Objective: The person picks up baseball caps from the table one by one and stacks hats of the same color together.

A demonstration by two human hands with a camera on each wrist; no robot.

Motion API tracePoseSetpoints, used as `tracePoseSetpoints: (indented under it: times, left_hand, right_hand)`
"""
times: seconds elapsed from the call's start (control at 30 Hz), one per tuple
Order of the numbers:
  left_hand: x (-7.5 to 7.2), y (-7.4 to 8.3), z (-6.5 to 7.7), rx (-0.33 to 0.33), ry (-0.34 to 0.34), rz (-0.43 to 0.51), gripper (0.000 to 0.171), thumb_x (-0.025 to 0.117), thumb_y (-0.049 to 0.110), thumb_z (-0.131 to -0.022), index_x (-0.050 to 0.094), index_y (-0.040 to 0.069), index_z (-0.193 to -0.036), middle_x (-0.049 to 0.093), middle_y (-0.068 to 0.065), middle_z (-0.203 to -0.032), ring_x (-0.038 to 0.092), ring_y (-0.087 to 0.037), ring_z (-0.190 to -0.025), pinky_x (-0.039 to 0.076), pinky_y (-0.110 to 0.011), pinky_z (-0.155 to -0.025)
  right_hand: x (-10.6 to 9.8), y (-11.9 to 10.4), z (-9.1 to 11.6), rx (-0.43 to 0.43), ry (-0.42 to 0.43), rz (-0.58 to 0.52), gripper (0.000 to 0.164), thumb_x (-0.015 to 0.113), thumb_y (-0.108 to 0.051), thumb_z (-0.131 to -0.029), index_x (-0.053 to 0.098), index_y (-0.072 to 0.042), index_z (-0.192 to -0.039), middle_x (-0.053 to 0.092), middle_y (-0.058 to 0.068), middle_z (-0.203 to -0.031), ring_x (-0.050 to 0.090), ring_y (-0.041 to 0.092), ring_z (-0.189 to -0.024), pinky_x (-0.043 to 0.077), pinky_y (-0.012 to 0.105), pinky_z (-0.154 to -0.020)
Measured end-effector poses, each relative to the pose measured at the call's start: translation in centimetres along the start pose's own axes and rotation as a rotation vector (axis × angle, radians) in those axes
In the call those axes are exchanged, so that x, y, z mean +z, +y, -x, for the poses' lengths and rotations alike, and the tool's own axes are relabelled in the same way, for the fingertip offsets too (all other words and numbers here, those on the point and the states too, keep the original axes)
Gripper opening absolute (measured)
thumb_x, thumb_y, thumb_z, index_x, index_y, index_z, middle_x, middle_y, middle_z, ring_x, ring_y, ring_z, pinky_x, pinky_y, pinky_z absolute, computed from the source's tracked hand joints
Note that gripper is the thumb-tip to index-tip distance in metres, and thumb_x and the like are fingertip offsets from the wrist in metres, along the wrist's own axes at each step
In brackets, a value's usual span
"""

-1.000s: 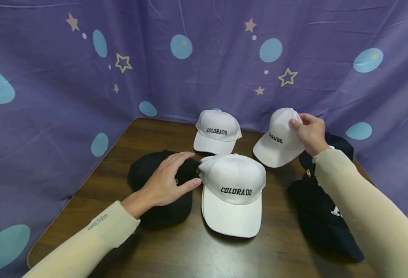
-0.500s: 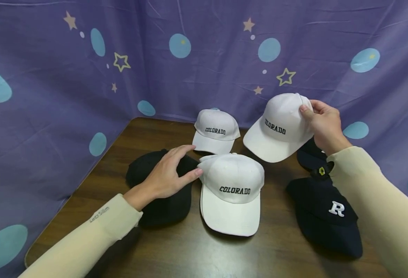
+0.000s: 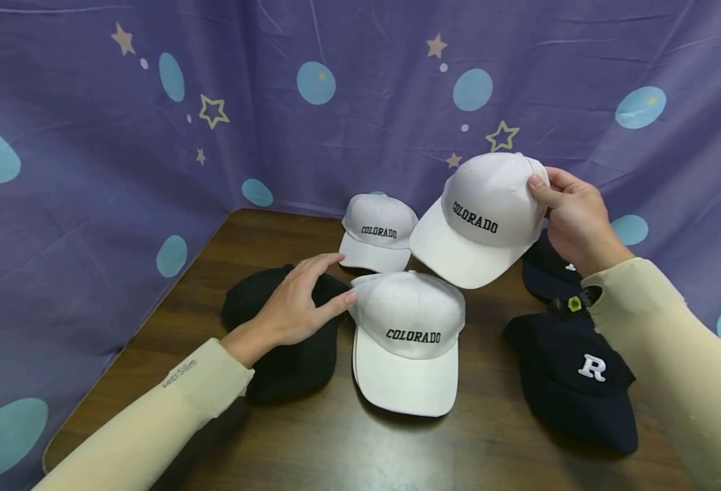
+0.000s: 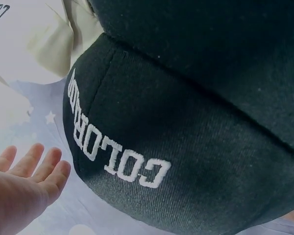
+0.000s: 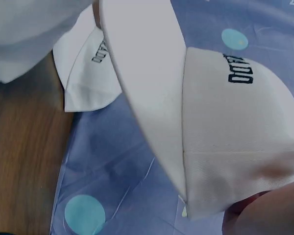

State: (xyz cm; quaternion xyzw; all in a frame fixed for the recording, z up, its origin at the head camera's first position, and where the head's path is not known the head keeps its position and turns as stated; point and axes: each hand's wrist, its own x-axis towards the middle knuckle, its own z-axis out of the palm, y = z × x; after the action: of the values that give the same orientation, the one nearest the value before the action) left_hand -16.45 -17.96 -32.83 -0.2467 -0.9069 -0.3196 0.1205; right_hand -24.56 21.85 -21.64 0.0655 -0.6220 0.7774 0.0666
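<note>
My right hand (image 3: 578,208) pinches a white baseball cap (image 3: 486,211) by its back right side, thumb outside, and holds it raised above the table at the back right. The cap's brim points down and left, and its front reads COLORADO. My left hand (image 3: 295,307) is spread over a black baseball cap (image 3: 299,365), whose white lettering shows in the left wrist view. Its thumb tip is right at the left side of the front white cap stack (image 3: 406,382), where a second cap edge peeks out. Another white COLORADO cap (image 3: 375,235) stands at the back of the table.
A dark navy cap (image 3: 571,389) with a white R lies on the right, under my right forearm. Behind it sits another dark cap (image 3: 544,269), partly hidden. A purple patterned curtain (image 3: 360,102) closes off the back and sides of the wooden table (image 3: 335,450).
My right hand has lifted the white cap from the back right, then brought it left, towards the other white caps. My left hand has stayed almost still.
</note>
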Motion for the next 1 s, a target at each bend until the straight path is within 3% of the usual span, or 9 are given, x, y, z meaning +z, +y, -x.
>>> tracePoseSetpoints:
  times: [0.43, 0.67, 1.0]
  left_hand:
    - [0.0, 0.1, -0.1, 0.002, 0.004, -0.012, 0.071, 0.049, 0.065, -0.088, 0.035, 0.024, -0.145, 0.035, 0.003, -0.147, 0.029, -0.017, -0.134, 0.029, -0.049, -0.106]
    - [0.0, 0.2, -0.1, -0.004, -0.009, -0.013, 0.071, 0.048, 0.066, -0.088, 0.036, 0.025, -0.144, 0.035, 0.002, -0.147, 0.029, -0.018, -0.134, 0.029, -0.050, -0.106]
    - [-0.1, 0.1, -0.1, 0.000, -0.011, -0.012, 0.071, 0.049, 0.066, -0.088, 0.035, 0.025, -0.145, 0.034, 0.001, -0.148, 0.029, -0.019, -0.134, 0.030, -0.051, -0.105]
  right_hand:
    - [1.6, 1.4, 1.3, -0.001, -0.286, -0.017, 0.023, 0.060, -0.013, -0.092, 0.063, -0.003, -0.112, 0.064, 0.003, -0.105, 0.052, 0.015, -0.103, 0.044, 0.024, -0.085]
    - [1.9, 3.0, 2.2, 0.053, -0.425, 0.029, 0.024, 0.053, -0.013, -0.096, 0.060, -0.004, -0.118, 0.064, 0.003, -0.106, 0.054, 0.017, -0.097, 0.046, 0.027, -0.081]
    - [2.8, 5.0, 3.2, 0.093, -0.577, -0.021, 0.021, 0.047, -0.006, -0.099, 0.060, -0.005, -0.116, 0.063, 0.002, -0.106, 0.055, 0.016, -0.097, 0.047, 0.027, -0.080]
